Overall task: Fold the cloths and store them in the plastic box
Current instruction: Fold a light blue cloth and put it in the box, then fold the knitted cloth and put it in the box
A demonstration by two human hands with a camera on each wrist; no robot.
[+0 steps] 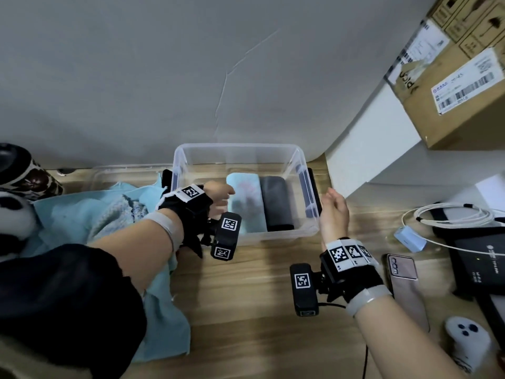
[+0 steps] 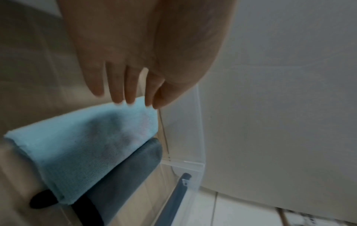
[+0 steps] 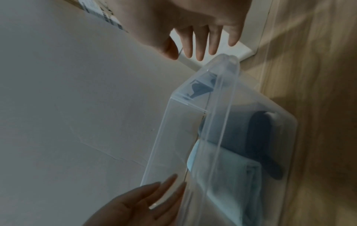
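Note:
A clear plastic box [image 1: 273, 236] stands on the wooden table by the wall. Inside it lie a folded light blue cloth [image 1: 246, 203] and, to its right, a folded dark grey cloth [image 1: 276, 206]. My left hand [image 1: 218, 195] reaches over the box's left side, fingers straight just above the blue cloth [image 2: 86, 140], holding nothing. My right hand [image 1: 334, 212] hovers open beside the box's right wall [image 3: 222, 107], touching nothing. Unfolded light blue cloths [image 1: 109, 214] lie heaped left of the box, partly under my left arm.
The box lid [image 1: 123, 173] lies behind the cloth heap. A panda plush [image 1: 13, 214] sits at far left. On the right are a phone [image 1: 407, 285], a coiled cable [image 1: 451, 217], a black device [image 1: 478, 263], a white remote [image 1: 467, 340] and cardboard boxes [image 1: 451, 77].

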